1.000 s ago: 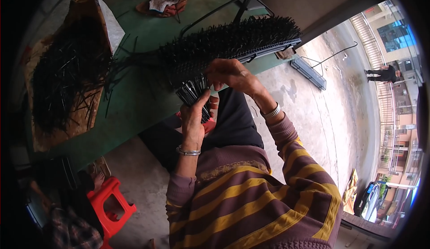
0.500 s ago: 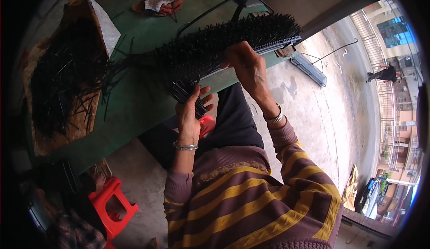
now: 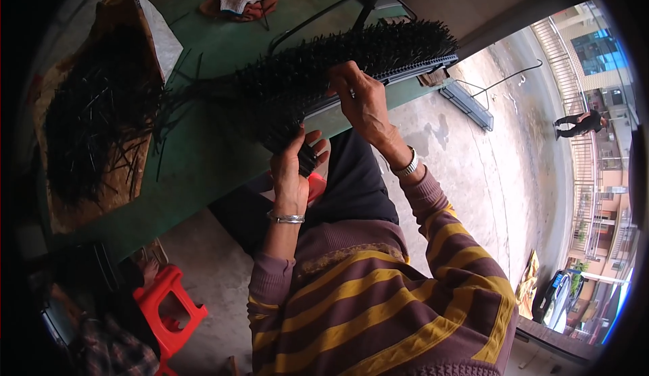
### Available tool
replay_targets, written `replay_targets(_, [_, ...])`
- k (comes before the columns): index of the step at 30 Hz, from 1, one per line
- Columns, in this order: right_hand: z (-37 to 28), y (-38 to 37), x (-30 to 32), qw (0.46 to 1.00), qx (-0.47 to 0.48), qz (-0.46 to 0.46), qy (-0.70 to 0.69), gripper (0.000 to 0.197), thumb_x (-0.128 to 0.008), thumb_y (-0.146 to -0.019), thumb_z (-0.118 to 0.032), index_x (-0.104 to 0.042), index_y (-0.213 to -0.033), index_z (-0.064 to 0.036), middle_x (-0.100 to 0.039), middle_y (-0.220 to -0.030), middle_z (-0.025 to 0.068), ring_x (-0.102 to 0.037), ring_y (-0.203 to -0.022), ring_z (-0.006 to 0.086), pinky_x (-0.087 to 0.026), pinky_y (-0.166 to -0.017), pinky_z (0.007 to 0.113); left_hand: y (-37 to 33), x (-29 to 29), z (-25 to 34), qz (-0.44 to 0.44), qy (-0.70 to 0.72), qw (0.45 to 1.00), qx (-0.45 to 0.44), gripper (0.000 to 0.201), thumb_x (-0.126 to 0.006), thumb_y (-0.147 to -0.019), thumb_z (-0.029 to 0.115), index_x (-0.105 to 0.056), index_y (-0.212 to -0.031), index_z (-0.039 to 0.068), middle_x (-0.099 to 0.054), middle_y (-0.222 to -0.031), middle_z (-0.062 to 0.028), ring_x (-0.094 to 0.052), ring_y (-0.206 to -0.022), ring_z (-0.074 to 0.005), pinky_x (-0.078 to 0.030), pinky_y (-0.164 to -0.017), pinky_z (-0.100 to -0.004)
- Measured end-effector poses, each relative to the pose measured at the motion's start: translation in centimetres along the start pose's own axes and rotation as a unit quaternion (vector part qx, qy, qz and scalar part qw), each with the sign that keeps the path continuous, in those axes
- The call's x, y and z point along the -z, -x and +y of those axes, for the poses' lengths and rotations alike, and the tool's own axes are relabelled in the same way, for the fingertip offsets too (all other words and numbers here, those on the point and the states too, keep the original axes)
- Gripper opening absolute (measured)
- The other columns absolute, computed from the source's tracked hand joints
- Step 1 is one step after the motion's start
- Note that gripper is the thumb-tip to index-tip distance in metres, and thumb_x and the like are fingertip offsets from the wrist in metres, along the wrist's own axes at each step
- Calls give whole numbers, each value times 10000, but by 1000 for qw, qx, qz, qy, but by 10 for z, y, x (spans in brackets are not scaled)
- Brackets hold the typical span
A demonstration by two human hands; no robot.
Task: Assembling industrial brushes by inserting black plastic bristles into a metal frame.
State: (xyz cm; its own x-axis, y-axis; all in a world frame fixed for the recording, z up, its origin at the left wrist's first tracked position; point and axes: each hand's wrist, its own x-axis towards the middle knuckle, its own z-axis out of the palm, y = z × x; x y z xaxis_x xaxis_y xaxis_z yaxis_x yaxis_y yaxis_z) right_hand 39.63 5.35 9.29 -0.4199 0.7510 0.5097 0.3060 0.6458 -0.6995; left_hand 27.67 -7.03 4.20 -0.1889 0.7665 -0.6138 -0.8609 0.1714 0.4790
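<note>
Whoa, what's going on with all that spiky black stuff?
A person in a striped sweater has a bundle of thin black strips in the left grip. The right grip is at the near edge of a bristly black frame on the green table; whether it pinches a strip is hidden. More strips lie heaped leftward.

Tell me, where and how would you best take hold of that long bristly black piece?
Probably by the bare, straight edge at the right end of the bristly piece, coming from the person's right: bristles crowd its top, while that edge lies exposed. The left end looks less handy, with the left hand holding black strips close by.
</note>
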Motion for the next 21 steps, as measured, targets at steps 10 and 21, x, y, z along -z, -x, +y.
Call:
replay_targets(10, [-3,-14,-18,991,10,-11,134,77,-636,-861,-24,-629,-895,-93,-570,-825,82,-627,-716,228,-486,-599,312,8,-2,-4,-2,-3,1000,-6,196,-694,-911,208,-651,-1026,55,-690,-855,-77,-667,-732,-185,-583,-673,-384])
replay_targets(21, [-12,11,-10,990,-87,-99,-53,224,-669,-874,-137,-683,-1086,-67,-669,-896,114,-660,-745,264,-518,-658,346,29,-8,5,-13,-74,996,-48,208,-725,-886,227,-664,-945,36,-680,-758,-58,-622,-618,-130,-488,-519,-258])
